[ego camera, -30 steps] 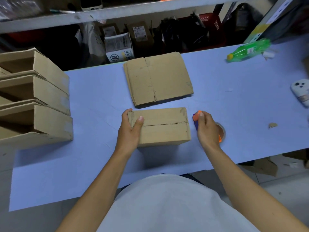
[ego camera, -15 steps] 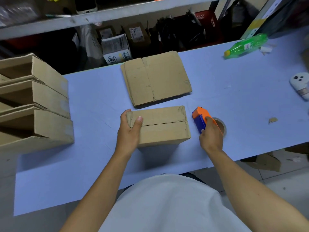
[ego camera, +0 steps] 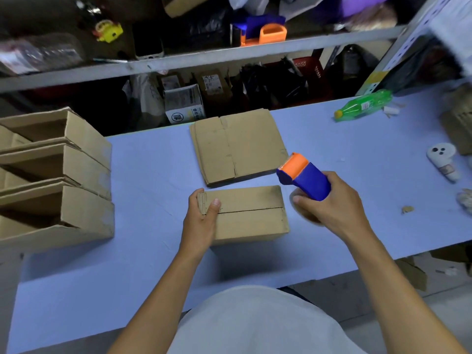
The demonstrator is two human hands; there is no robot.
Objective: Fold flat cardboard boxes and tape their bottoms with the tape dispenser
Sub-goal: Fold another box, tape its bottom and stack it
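A folded-up cardboard box [ego camera: 251, 213] stands on the blue table [ego camera: 143, 175] in front of me, its bottom flaps closed and facing up, with a seam running across. My left hand [ego camera: 201, 221] grips its left end, thumb on top. My right hand [ego camera: 332, 203] holds the blue and orange tape dispenser [ego camera: 302, 176] lifted off the table, just right of the box, orange head pointing up-left. A stack of flat cardboard boxes [ego camera: 237, 145] lies behind the box.
Three assembled boxes [ego camera: 76, 175] lie stacked on their sides at the left. A green bottle [ego camera: 362, 106] lies at the back right, with a white object [ego camera: 443, 159] at the right edge. A cluttered shelf [ego camera: 204, 60] runs behind the table.
My right hand has taken up the tape dispenser from the table and raised it beside the box. The view has tilted up. My left hand stays on the box.
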